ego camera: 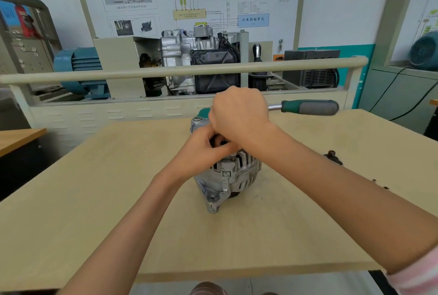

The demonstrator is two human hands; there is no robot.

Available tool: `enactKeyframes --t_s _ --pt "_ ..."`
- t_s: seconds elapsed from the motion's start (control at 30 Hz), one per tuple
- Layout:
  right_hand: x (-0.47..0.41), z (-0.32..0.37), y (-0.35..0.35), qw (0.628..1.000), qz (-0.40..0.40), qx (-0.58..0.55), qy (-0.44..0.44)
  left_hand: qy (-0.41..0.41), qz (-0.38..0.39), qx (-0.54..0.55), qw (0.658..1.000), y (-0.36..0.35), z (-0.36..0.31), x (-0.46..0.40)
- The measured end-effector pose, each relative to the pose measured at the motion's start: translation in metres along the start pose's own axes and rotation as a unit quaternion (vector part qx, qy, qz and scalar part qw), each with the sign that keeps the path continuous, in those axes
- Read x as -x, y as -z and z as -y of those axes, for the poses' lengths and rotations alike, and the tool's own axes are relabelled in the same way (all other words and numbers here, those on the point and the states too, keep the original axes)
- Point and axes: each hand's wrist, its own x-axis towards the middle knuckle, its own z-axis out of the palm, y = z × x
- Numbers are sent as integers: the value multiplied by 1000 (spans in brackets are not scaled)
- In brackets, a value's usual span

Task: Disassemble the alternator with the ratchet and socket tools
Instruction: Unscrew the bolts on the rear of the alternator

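A silver alternator [231,176] stands on the light wooden table [118,200] near its middle. My left hand [203,150] curls its fingers round the alternator's upper left side and holds it. My right hand [239,114] is closed over the head end of a ratchet on top of the alternator. The ratchet's green and grey handle [310,107] sticks out to the right, free of my hand. Both hands hide the socket and the bolt under them.
A small dark removed part [333,156] lies on the table to the right, with tiny dark bits [379,184] near the right edge. Behind the table runs a beige rail [166,70] in front of a gearbox display stand [196,62].
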Motion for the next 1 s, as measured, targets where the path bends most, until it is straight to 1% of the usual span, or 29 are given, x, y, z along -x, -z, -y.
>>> enactKeyframes --t_s 0.1,0.2,0.27,0.33,0.4,0.43,0.5,0.57,0.6,0.67,0.77,0.87,1.0 --pt "1 -9 -2 997 -20 -32 66 -2 22 -3 1000 2 -4 1" --pt "0 -18 -2 980 -1 -151 131 -5 29 -9 1000 4 -3 -1" --pt "1 -22 -1 968 10 -210 139 -8 34 -9 999 5 -1 -1" --pt "1 -24 0 967 19 -220 128 -9 38 -10 999 6 1 -2" --pt "2 -20 2 975 21 -189 117 -8 41 -8 999 6 2 -3" --pt "3 -16 3 983 16 -153 103 -10 37 -5 999 5 2 -3" --pt "4 -7 2 997 0 -66 33 -9 26 6 1000 1 1 -3" --pt "4 3 1 999 4 -8 -49 -2 12 1 1000 -3 1 -2" --pt "4 7 0 998 9 6 -68 -2 1 -4 1000 -4 1 -1" --pt "4 8 0 998 5 12 -68 0 -20 -14 1000 -5 1 0" --pt "3 1 0 999 -10 0 -30 0 -11 -22 1000 -3 -2 0" --pt "3 -7 -1 999 -25 -18 39 -5 11 -20 1000 -1 -4 2" --pt "-1 -16 -2 986 -10 -104 130 -11 12 -27 1000 -1 -2 1"
